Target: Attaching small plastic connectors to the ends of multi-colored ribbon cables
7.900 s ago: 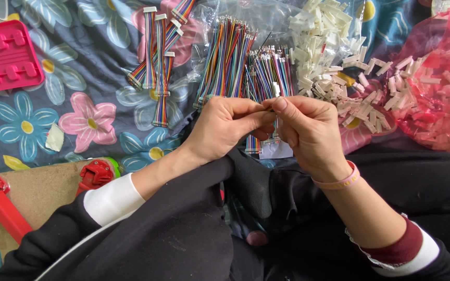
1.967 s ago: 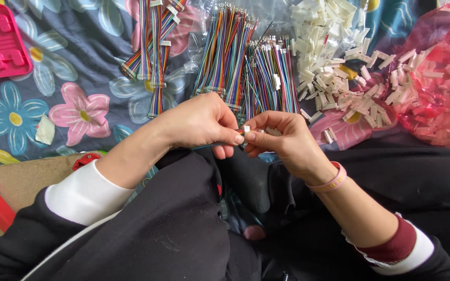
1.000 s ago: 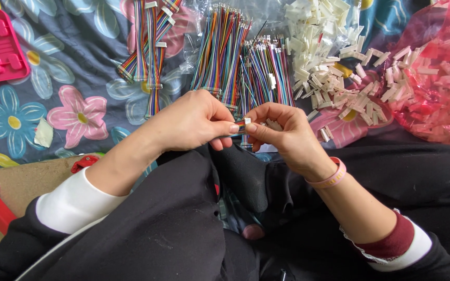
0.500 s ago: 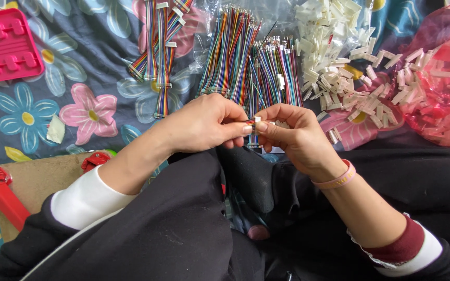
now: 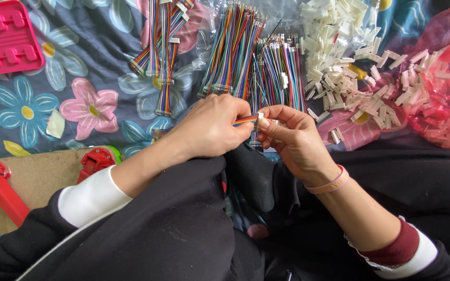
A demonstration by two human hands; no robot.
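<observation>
Nearest the camera, the left hand [image 5: 209, 130] and the right hand [image 5: 292, 140] meet above the lap over the floral cloth [image 5: 37, 99]. The left hand's fingers are pressed together, pinching one short rainbow ribbon cable [image 5: 245, 120] that pokes out toward the right. The right hand's thumb and forefinger pinch one small white connector housing [image 5: 260, 118] at the cable's tip, the two touching.

At the cloth's near left edge lies one brown cardboard sheet [image 5: 42, 174] with two red clamps [image 5: 97, 158] at its sides.

Farther out, just beyond the hands, one bundle of loose coloured wires [image 5: 279, 70] stands beside one larger bundle of ribbon cables [image 5: 230, 52]. To their left lies a small heap of finished ribbon cables [image 5: 162, 52]; their count cannot be told. Toward the far right corner spreads a pile of white housings [image 5: 350, 62], too many to count, running into one red plastic bag [image 5: 444, 88]. One pink tray [image 5: 6, 36] sits at the far left corner.
</observation>
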